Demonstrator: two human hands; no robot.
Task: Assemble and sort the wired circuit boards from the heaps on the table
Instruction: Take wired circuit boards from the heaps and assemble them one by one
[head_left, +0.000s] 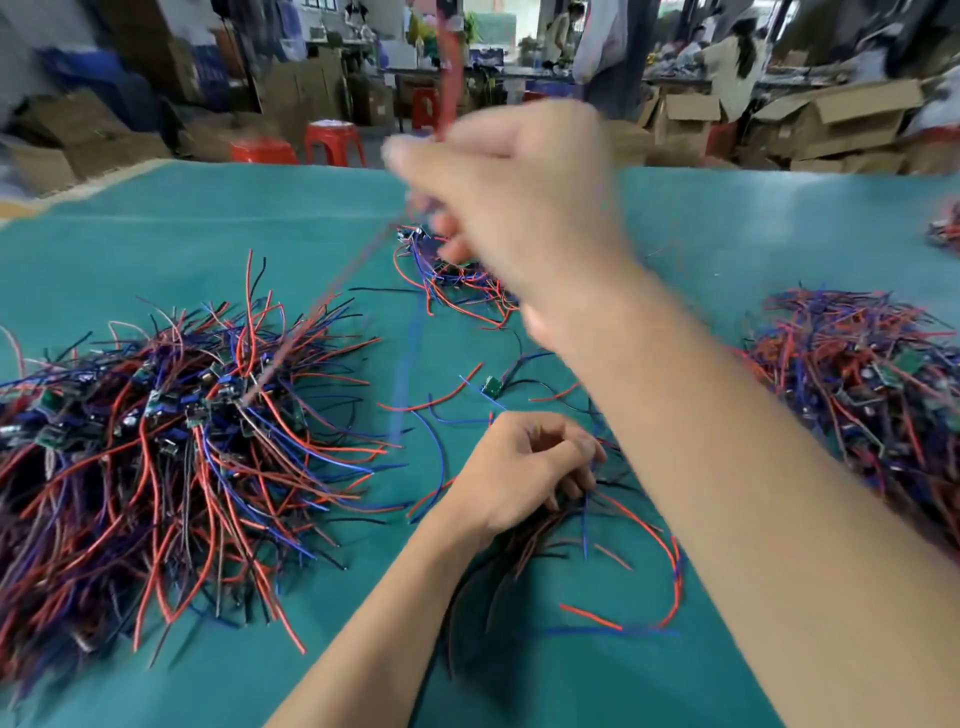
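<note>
The left heap (171, 441) sprawls on the tabletop (208, 218); the left hand (524, 467) pins loose wires (587, 519); the right hand (519, 208), blurred, pinches a red wire (447, 67) aloft; it may snag neighbours; the right heap (872, 384) waits.

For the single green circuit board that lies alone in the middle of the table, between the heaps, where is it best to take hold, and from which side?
Probably grip the lone circuit board itself by its two bare long edges, pinching from above. It lies flat on the green table, apart from the left heap, with wires leaving its ends, so the edges look free. Pulling a wire instead might strain the joint.
</note>
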